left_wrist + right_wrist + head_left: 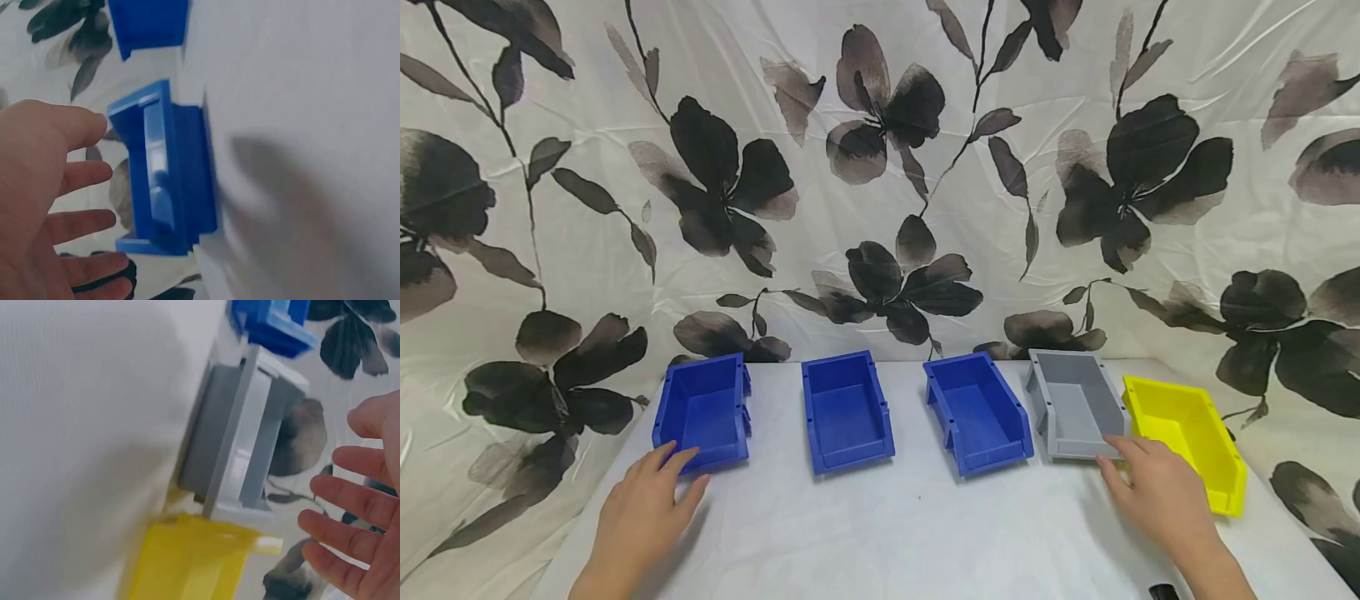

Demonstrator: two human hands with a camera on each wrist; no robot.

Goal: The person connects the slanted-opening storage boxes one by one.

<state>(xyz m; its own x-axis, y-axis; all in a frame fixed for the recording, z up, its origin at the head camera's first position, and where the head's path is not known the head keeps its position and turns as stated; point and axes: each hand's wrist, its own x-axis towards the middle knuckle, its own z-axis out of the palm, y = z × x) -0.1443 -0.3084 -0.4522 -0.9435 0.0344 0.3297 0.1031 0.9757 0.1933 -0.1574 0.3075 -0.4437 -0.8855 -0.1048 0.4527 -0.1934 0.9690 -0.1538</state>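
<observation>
My left hand (643, 512) hovers at the front edge of the leftmost blue storage bin (700, 414), fingers spread and holding nothing. In the left wrist view a gap shows between the fingers and that blue bin (178, 181). My right hand (1161, 487) is above the table in front of the grey bin (1078, 404), overlapping the yellow bin (1180, 425) in the head view. Its fingers are apart and hold nothing; the right wrist view shows them clear of the grey bin (234, 437). No contents are visible in these bins.
Two more blue bins, one left of centre (847, 412) and one right of centre (977, 412), stand in the same row. The white table (880, 542) ends at a floral cloth (880, 208). A small black object (1163, 592) shows at the bottom edge near the right forearm.
</observation>
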